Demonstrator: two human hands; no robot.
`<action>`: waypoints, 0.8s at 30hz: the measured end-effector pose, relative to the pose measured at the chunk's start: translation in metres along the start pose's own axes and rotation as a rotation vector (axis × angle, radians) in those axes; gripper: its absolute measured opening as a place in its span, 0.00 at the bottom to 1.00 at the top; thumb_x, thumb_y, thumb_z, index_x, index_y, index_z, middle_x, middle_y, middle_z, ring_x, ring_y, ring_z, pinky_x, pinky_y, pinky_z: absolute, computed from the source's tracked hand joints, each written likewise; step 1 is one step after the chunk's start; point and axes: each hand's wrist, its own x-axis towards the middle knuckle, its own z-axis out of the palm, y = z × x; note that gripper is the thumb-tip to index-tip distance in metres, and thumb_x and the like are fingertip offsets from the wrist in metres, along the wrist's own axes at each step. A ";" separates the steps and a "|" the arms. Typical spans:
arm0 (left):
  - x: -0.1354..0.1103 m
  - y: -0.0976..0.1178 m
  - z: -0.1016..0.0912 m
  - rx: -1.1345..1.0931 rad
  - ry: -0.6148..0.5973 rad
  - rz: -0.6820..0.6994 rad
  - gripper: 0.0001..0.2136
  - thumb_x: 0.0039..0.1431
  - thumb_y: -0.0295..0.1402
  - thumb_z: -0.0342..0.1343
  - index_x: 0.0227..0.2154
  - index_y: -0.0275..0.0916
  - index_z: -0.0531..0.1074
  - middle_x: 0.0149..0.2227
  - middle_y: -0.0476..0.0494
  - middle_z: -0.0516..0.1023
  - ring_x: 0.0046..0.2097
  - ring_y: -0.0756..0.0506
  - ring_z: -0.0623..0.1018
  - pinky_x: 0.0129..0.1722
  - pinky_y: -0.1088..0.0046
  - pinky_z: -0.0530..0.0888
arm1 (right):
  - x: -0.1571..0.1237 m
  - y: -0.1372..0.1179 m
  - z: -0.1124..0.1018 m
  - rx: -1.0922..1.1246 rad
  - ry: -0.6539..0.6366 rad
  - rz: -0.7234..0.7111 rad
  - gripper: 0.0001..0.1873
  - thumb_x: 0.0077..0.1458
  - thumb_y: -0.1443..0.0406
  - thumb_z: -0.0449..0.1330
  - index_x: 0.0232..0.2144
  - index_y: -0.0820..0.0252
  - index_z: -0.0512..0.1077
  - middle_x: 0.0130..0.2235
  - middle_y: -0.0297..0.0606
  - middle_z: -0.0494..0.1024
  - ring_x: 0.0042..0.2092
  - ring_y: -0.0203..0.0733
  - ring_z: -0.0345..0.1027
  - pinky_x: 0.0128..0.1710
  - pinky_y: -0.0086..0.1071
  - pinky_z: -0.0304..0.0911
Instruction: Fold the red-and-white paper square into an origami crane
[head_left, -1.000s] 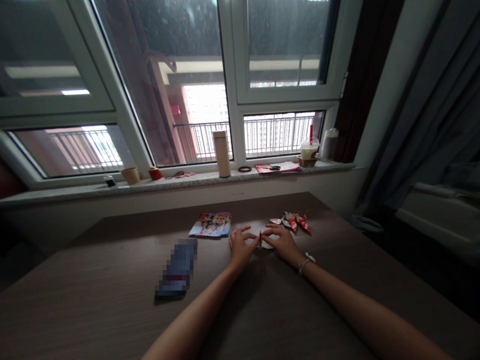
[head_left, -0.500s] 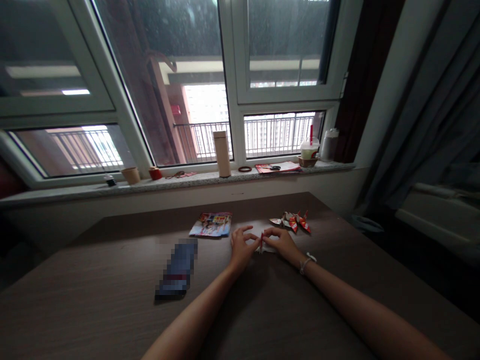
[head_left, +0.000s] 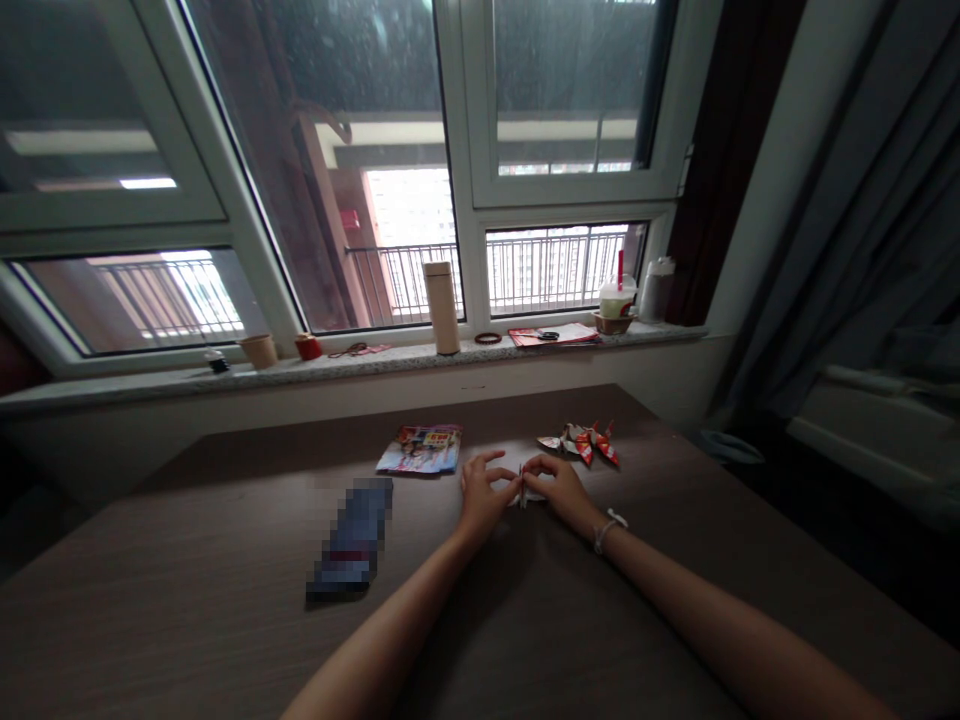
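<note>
A small piece of folded paper (head_left: 523, 497), pale with a thin upright fold, stands on the brown table between my two hands. My left hand (head_left: 484, 490) pinches its left side between thumb and index finger, the other fingers bent loosely above. From the right, my right hand (head_left: 557, 484) grips the same fold with thumb and fingertips; much of the paper is hidden behind the fingers. Just beyond my right hand lie several red-and-white folded paper cranes (head_left: 582, 442). Left of my left hand is a colourful printed packet (head_left: 421, 450).
A blurred dark blue object (head_left: 352, 540) lies on the table (head_left: 187, 560), left of my left forearm. Along the windowsill (head_left: 409, 362) stand a paper cup (head_left: 259, 351), a tan bottle (head_left: 442, 308), scissors on red paper (head_left: 551, 336) and a drink cup with a straw (head_left: 617, 298).
My right fingertips have shifted slightly left and closed over the top of the paper's fold, so less red shows. My left hand stays nearly still.
</note>
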 end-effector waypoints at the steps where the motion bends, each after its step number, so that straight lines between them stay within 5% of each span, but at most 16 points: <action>1: 0.000 0.001 0.000 0.002 -0.004 -0.003 0.02 0.50 0.33 0.64 0.24 0.46 0.80 0.52 0.46 0.76 0.58 0.39 0.67 0.61 0.53 0.59 | 0.000 0.000 0.001 -0.011 0.012 -0.012 0.09 0.46 0.59 0.61 0.27 0.60 0.73 0.29 0.35 0.77 0.35 0.42 0.71 0.41 0.35 0.65; 16: 0.001 -0.003 0.003 -0.053 0.022 -0.096 0.05 0.48 0.30 0.65 0.20 0.41 0.77 0.50 0.46 0.77 0.57 0.39 0.67 0.62 0.55 0.59 | 0.000 0.000 -0.005 -0.089 -0.032 -0.040 0.18 0.47 0.51 0.64 0.28 0.61 0.78 0.31 0.41 0.80 0.36 0.44 0.73 0.43 0.38 0.66; 24: 0.001 -0.006 0.005 -0.043 0.019 -0.105 0.04 0.47 0.30 0.65 0.21 0.41 0.77 0.50 0.45 0.76 0.58 0.39 0.67 0.61 0.56 0.60 | -0.001 0.003 -0.006 -0.144 -0.032 -0.135 0.13 0.50 0.54 0.63 0.28 0.58 0.79 0.32 0.40 0.81 0.39 0.44 0.73 0.46 0.39 0.65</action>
